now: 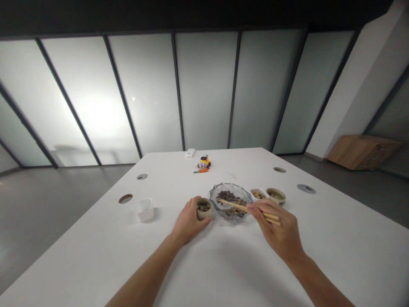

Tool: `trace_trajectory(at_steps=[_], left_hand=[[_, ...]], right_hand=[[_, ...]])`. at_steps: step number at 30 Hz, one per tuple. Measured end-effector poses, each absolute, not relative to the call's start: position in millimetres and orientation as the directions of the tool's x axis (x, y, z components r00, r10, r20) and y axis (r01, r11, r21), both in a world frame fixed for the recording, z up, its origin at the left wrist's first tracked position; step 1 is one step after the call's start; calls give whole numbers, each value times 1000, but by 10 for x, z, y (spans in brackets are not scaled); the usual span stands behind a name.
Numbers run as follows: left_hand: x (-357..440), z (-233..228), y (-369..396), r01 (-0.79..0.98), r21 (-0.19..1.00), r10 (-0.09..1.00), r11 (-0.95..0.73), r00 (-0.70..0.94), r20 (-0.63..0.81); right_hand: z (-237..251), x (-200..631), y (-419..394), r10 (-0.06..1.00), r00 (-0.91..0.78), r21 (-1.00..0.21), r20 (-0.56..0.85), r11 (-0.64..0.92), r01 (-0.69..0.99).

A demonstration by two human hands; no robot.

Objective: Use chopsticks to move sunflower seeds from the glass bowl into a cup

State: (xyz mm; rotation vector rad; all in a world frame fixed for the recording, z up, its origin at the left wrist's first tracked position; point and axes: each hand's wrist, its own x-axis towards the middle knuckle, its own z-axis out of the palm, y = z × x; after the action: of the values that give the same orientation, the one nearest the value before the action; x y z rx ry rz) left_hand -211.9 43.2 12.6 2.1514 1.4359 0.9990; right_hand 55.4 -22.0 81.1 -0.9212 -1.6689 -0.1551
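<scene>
My left hand (190,219) wraps round a small beige cup (204,214), which stands on the white table with some dark pieces inside. In my right hand (281,228) is a pair of wooden chopsticks (252,209). Their tips reach into a scalloped clear glass bowl (232,216) just right of the cup. Dark seed-like pieces (227,196) lie in the back of this bowl, and thin tan pieces (236,211) lie in its front. Whether the tips pinch a piece is too small to tell.
Behind my right hand stand a white dish (258,192) of tan pieces and another beige cup (276,196). A white plastic tub (143,209) sits at left. Farther back are an orange-handled tool (201,170), a yellow toy vehicle (204,162) and a white box-shaped item (190,152). Round holes pierce the table.
</scene>
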Motion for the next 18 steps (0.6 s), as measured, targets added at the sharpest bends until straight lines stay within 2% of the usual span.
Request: trace_trajectory(at_steps=[4, 9, 14, 18], left_hand=[[-2122, 131, 428, 647, 640, 906, -415, 232, 354], [-2118, 110, 437, 646, 638, 904, -419, 235, 356], [-2120, 100, 448, 647, 640, 907, -415, 236, 349], [-2116, 120, 443, 641, 642, 904, -420, 238, 354]], right_hand=[[841, 503, -272, 488, 19, -405, 873, 703, 585], [810, 451, -299, 545, -39, -455, 837, 734, 504], [818, 597, -213, 470, 46, -383, 881, 654, 653], [804, 691, -143, 446, -46, -272, 894, 621, 735]])
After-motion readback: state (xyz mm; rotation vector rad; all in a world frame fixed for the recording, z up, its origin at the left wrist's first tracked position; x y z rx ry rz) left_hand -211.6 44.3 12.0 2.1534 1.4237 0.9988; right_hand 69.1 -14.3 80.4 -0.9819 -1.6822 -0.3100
